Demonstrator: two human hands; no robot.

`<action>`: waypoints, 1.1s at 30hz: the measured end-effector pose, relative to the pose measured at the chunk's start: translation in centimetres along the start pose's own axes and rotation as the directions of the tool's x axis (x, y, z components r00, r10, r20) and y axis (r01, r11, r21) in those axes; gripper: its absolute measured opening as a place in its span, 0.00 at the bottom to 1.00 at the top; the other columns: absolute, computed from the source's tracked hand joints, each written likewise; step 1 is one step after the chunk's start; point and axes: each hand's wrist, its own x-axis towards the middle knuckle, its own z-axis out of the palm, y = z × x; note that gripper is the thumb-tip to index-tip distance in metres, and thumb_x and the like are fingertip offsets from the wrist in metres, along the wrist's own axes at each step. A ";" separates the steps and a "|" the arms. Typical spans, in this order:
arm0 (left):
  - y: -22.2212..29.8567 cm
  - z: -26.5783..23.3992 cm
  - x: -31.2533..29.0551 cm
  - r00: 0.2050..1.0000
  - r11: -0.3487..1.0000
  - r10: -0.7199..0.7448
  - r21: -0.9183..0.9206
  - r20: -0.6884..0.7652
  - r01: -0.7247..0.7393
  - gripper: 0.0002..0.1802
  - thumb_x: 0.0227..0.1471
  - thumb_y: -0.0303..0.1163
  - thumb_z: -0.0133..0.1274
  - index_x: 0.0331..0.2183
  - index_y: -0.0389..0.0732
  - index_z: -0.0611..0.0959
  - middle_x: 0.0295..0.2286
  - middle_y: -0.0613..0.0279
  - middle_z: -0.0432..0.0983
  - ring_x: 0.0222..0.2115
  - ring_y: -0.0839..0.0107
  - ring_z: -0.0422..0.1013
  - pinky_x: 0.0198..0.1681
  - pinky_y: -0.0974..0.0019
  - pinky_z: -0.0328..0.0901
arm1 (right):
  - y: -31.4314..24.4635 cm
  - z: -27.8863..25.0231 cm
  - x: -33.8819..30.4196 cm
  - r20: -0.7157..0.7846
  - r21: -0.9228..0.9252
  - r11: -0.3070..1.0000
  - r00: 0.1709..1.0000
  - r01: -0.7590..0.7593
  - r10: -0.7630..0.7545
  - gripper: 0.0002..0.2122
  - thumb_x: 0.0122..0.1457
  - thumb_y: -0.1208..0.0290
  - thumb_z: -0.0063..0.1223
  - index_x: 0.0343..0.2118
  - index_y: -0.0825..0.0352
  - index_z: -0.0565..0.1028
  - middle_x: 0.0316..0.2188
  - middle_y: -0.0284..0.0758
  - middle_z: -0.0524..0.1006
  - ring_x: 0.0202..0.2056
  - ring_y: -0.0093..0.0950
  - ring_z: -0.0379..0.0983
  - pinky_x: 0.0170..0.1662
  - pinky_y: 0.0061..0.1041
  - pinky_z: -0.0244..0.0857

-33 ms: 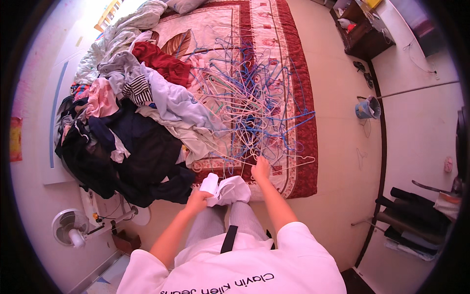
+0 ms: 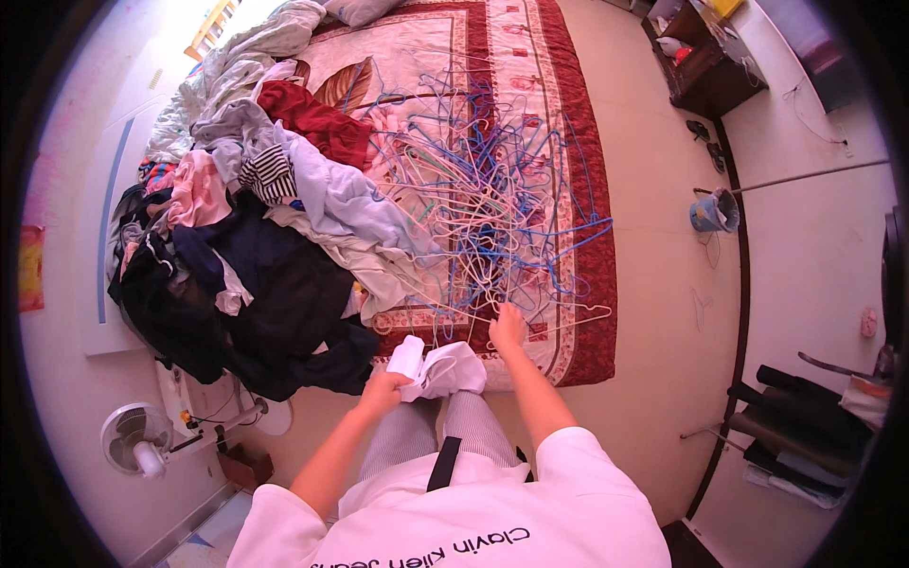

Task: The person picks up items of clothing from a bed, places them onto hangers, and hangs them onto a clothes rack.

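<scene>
My left hand (image 2: 383, 391) is closed on a white garment (image 2: 453, 369), which hangs bunched in front of my legs at the bed's near edge. My right hand (image 2: 507, 327) reaches to the near end of a tangled pile of wire clothes hangers (image 2: 473, 189), blue, white and pinkish. Its fingers are closed around a white clothes hanger (image 2: 595, 310) whose hook points right; part of the hanger is hidden by the hand. Left of the hangers lies a heap of clothes (image 2: 275, 284), black at the near side, with pink, striped, lilac and red pieces farther up.
A red-bordered quilt (image 2: 592, 350) covers the bed under the hangers. At the lower left stands a white fan (image 2: 137, 440). To the right are a blue bin (image 2: 705, 215), a dark cabinet (image 2: 724, 80) and dark clothes (image 2: 795, 421) on a chair or rack. A pillow (image 2: 358, 9) lies at the far end.
</scene>
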 end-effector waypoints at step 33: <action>-4.7 -0.7 -2.9 0.992 0.974 -0.073 -0.221 -0.100 0.049 0.24 0.37 0.18 0.43 0.41 0.35 0.80 0.35 0.48 0.77 0.37 0.60 0.74 0.44 0.64 0.65 | -3.0 -0.7 2.8 0.071 -0.195 0.903 0.924 0.382 -0.376 0.07 0.52 0.68 0.49 0.30 0.66 0.69 0.32 0.41 0.72 0.35 0.43 0.70 0.35 0.41 0.68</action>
